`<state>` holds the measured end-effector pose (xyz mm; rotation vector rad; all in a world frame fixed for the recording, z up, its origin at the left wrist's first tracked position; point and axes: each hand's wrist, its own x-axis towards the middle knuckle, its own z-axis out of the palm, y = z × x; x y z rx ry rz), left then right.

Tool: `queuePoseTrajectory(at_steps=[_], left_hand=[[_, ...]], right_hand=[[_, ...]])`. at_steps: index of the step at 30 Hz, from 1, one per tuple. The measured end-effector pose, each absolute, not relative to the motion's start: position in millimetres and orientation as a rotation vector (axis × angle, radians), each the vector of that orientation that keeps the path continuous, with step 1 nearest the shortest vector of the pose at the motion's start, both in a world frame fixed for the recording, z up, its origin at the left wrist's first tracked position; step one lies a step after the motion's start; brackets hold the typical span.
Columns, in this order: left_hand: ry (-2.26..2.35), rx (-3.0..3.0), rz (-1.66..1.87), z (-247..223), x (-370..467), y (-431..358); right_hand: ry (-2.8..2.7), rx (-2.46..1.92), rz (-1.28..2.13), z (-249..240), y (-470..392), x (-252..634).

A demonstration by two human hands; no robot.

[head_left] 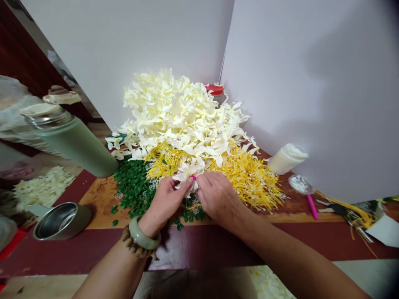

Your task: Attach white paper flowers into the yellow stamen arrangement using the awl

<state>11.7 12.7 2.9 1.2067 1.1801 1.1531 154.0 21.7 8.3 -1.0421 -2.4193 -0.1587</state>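
My left hand [166, 197], with a jade-like bangle [141, 236] and a beaded bracelet on its wrist, pinches a white artificial flower [190, 168] from below. Right beside it, my right hand [218, 195] is closed, its fingertips at the flower's base. A small bright pink piece [194, 177] shows between the two hands; most of it is hidden by the right fingers. Behind them rises a large heap of white petals [181, 112]. Yellow stamens [252, 178] lie in front of the heap, and small green plastic pieces [132, 187] spread to the left.
A green flask [81, 145] and a metal-lined cup [62, 222] stand at the left. On the right are a white bottle [286, 159], a dish of white paste [301, 184], a pink stick [312, 207] and scissors [339, 209]. A red-lidded jar [215, 89] sits behind the heap.
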Motion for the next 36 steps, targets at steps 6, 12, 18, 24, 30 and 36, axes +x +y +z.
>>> queuePoseTrajectory(at_steps=[6,12,18,24,30,36], left_hand=[[1.177,1.134,1.155,8,18,7],[1.166,1.208,1.160,11,13,4],[1.018,1.018,1.132,27,8,3],[1.299,1.281,0.786,12,-17,-11],[1.460,1.695,0.585,-16,-36,-35],[1.537,1.420,0.818,-6,-23,-23]], right_hand=[[-2.393,-1.095,-0.268,0,23,150],[-2.338,-1.042,-0.088,-2,26,149],[-2.038,-1.008,0.603,12,46,175],[-1.926,-0.992,0.704,16,52,187],[-1.999,-0.957,0.768,15,46,182],[-1.979,-0.936,0.808,18,43,181]])
